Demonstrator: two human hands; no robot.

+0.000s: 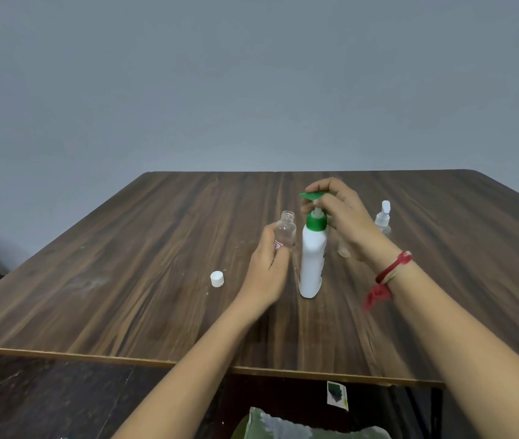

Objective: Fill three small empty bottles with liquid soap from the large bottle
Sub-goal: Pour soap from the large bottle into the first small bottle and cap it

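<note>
Pump head (pixel 317 196) is gripped by the right hand (pixel 340 213).
An uncapped small clear bottle (pixel 286 230) is held by the left hand (pixel 267 267) beside the large soap bottle (pixel 312 264).

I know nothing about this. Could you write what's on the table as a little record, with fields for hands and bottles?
Setting: wooden table, grey wall behind
Left hand: left hand holds a small clear bottle, upright, uncapped, apparently empty
Right hand: right hand grips the green pump head of the large white bottle, which stands on the table
Loose cap: white cap lies left of the hands
Other bottles: spray bottle beyond the right hand; another small bottle partly hidden by the right wrist
Wrist: red thread on the right
</note>
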